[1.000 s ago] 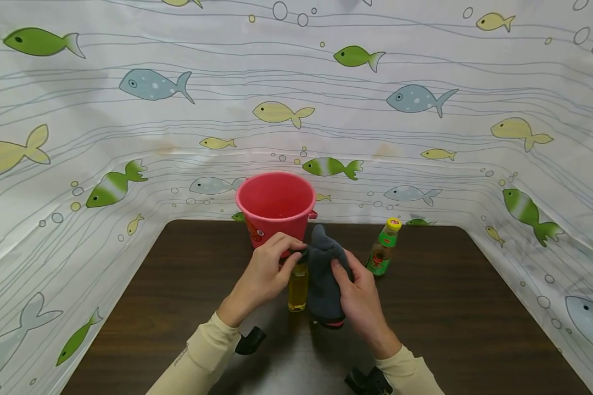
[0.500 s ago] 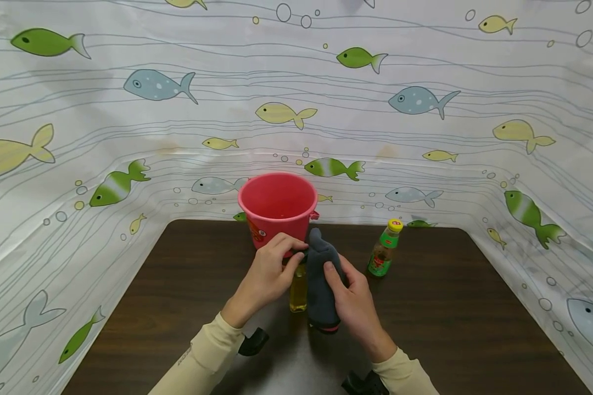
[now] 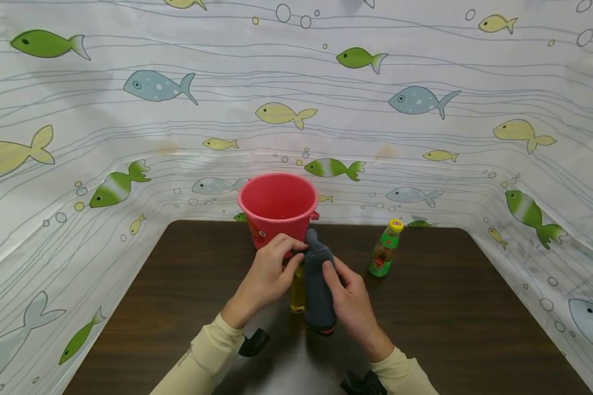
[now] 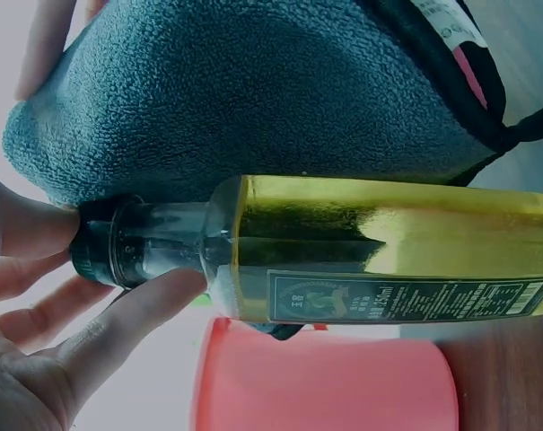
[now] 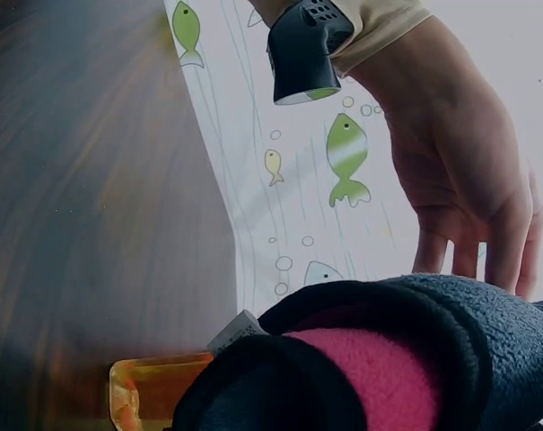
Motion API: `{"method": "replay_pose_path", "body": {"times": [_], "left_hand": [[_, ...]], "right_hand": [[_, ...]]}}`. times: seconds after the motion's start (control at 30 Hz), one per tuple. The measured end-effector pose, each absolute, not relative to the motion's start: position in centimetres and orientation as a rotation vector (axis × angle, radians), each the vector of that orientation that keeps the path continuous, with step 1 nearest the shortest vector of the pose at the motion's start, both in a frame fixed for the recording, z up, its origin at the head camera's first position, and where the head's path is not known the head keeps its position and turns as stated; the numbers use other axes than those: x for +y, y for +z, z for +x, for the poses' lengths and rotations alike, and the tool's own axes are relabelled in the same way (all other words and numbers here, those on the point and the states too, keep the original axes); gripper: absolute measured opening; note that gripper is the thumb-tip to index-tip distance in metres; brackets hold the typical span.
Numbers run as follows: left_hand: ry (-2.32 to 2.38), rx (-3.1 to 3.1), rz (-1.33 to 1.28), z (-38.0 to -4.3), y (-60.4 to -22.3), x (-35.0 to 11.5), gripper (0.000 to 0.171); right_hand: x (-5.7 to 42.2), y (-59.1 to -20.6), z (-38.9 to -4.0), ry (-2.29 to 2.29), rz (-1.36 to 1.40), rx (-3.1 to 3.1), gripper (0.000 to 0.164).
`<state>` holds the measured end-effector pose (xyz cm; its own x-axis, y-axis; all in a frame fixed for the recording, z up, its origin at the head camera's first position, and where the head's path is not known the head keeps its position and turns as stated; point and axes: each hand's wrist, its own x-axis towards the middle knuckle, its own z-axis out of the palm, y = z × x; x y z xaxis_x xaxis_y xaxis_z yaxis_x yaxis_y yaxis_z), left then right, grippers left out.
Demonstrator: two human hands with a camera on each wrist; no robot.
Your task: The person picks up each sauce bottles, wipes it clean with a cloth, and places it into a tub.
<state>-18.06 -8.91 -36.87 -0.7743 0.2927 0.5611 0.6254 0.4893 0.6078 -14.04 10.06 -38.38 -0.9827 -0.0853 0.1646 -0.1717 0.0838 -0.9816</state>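
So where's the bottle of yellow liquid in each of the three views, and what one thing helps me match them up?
Head: the yellow bottle is below centre, partly hidden by the grey cloth.
Left wrist: the yellow bottle runs sideways from the left side to the right edge, cap leftward.
Right wrist: only one end of the yellow bottle shows, bottom left, looking orange.
Shared landmark: the grey cloth, beside the bottle in every view.

The person's left grip [image 3: 268, 272] holds the top of a bottle of yellow liquid [image 3: 297, 297]. The right grip [image 3: 351, 297] holds a dark gray cloth [image 3: 318, 291] that hides part of it. A pink bucket [image 3: 283, 230] stands just behind. To the right, a sauce bottle [image 3: 382, 257] with a yellow cap stands on the brown desk [image 3: 449, 312]. A sheet with fish [image 3: 296, 77] hangs behind.
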Motion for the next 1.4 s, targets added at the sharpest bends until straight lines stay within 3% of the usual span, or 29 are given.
{"method": "replay_pose_path", "body": {"times": [1.1,1.4], "left_hand": [[-1.223,-2.381,-0.766,-18.1,-36.8,-9.1,0.023],[-1.235,-2.376,-0.772,-18.1,-36.8,-9.0,0.022]], "right_hand": [[9.5,-40.1,-15.3,1.921,0.332,-2.318,0.041],[9.5,-41.1,-15.7,1.837,0.281,-2.339,0.029]]}}
